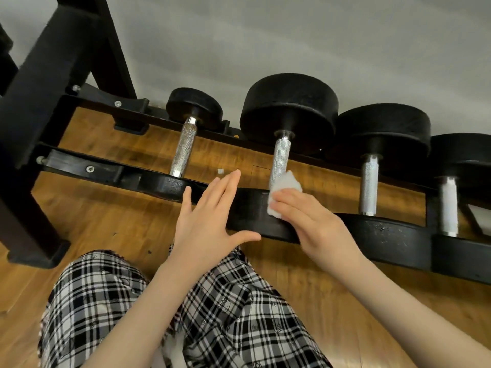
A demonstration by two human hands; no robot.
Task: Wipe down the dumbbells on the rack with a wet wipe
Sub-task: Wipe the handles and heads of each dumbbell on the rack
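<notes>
My right hand (pixel 316 224) presses a white wet wipe (pixel 283 193) against the near black head of the second dumbbell (pixel 281 158), my fingers (pixel 289 205) laid fairly straight over the wipe just below the silver handle. My left hand (pixel 210 221) hovers beside it, fingers spread and holding nothing. Four dumbbells sit side by side on the black rack (pixel 87 168) above the wooden floor (pixel 106 216).

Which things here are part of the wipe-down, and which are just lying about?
Job:
- wet wipe under the right hand
- four dumbbells, the second being wiped
- rack
- left hand, open

Just there:
- small white scrap on the wooden floor
</notes>
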